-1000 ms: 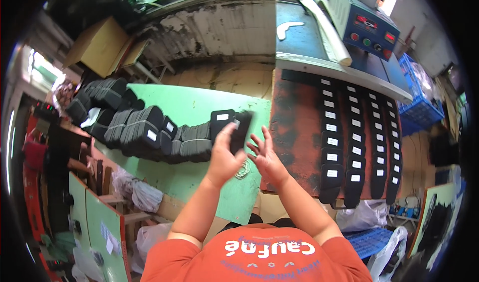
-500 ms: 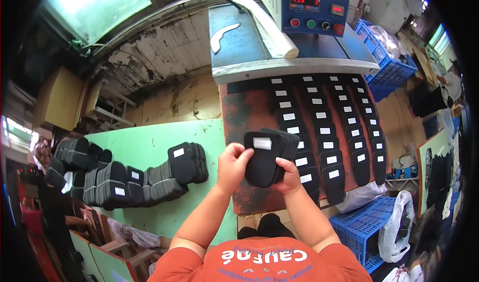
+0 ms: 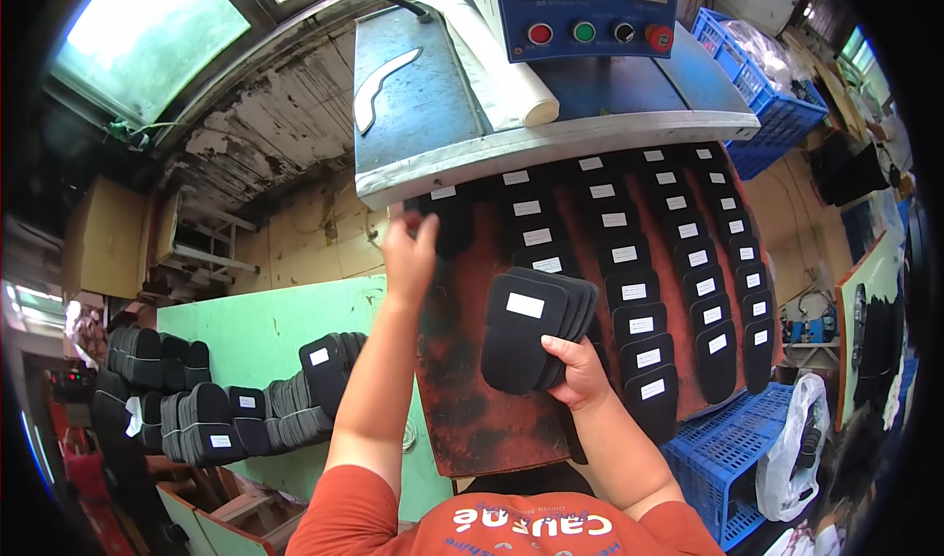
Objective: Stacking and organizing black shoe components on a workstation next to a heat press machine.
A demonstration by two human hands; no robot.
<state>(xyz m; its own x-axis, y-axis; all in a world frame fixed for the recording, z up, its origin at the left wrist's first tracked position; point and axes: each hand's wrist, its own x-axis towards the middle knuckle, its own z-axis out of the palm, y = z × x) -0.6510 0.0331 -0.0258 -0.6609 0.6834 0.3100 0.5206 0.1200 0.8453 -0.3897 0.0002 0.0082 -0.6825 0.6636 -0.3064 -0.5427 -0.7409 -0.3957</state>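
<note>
Right hand [image 3: 580,376]: gripping the near right corner of a fanned stack of flat, black, round-ended pads [image 3: 516,350], thumb laid on top, fingers underneath. The top pad bears a white rectangular label [image 3: 524,305]. The stack is held tilted above a reddish-brown, dark-stained board [image 3: 482,428], to the left of the pads laid out there.

Left hand [image 3: 410,253]: reaching out over the board's far left part, fingers bent, thumb and forefinger close together beside a single black labelled pad [image 3: 454,230] near the machine. Slight blur; I cannot make out whether the fingertips pinch or touch that pad.

On the board: four rows of overlapping black pads [image 3: 645,342] running away from the person, white labels upward. The far ends of the rows lie near the silver front edge of a blue-topped metal machine bed [image 3: 423,74]. On this bed: a thick white roll [image 3: 501,79], a thin white curved strip [image 3: 379,88], and a blue control box with round buttons [image 3: 590,50].

Left side: a pale green table [image 3: 256,310] carrying tied bundles of black pads [image 3: 204,423]. Right side, lower: a blue plastic crate [image 3: 703,466] with a whitish plastic bag [image 3: 787,477] against it.
</note>
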